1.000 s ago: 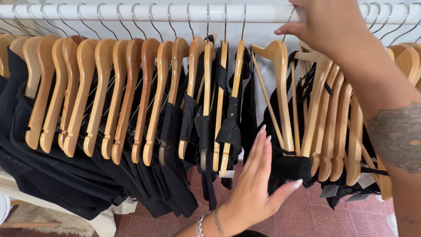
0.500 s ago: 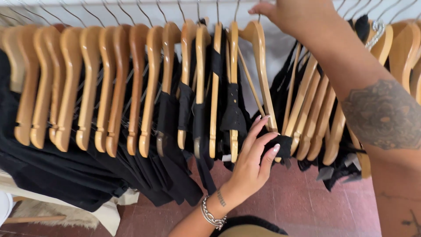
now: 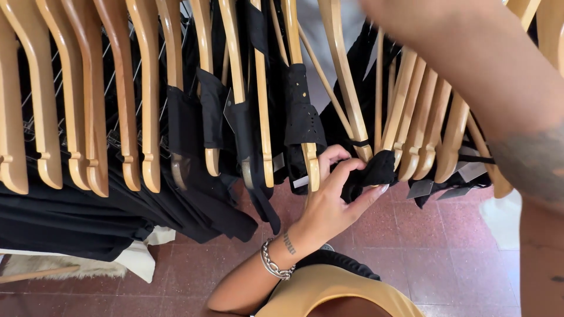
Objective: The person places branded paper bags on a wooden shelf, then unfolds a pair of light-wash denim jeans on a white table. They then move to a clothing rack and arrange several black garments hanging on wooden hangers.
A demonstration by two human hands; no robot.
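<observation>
A row of wooden hangers [image 3: 150, 100] carries black garments [image 3: 76, 211] across the view. My left hand [image 3: 329, 202], with a silver chain bracelet on the wrist, reaches up from below. Its fingers are closed on a bunched piece of black fabric [image 3: 376, 169] at the lower end of one hanger [image 3: 346, 88] in the middle. My right hand [image 3: 399, 12] is a blur at the top edge, its fingers cut off. The tattooed forearm crosses the upper right in front of more hangers [image 3: 437, 126].
Reddish tiled floor [image 3: 446, 246] lies below the rack. Pale fabric and something white and furry [image 3: 88, 267] sit at the lower left. Grey tags [image 3: 423, 188] dangle from the garments on the right. My beige top fills the bottom middle.
The view has dropped lower and closer to the hangers. My left hand went from flat against the black fabric to closing its fingers on it. My right hand has slid mostly past the top edge.
</observation>
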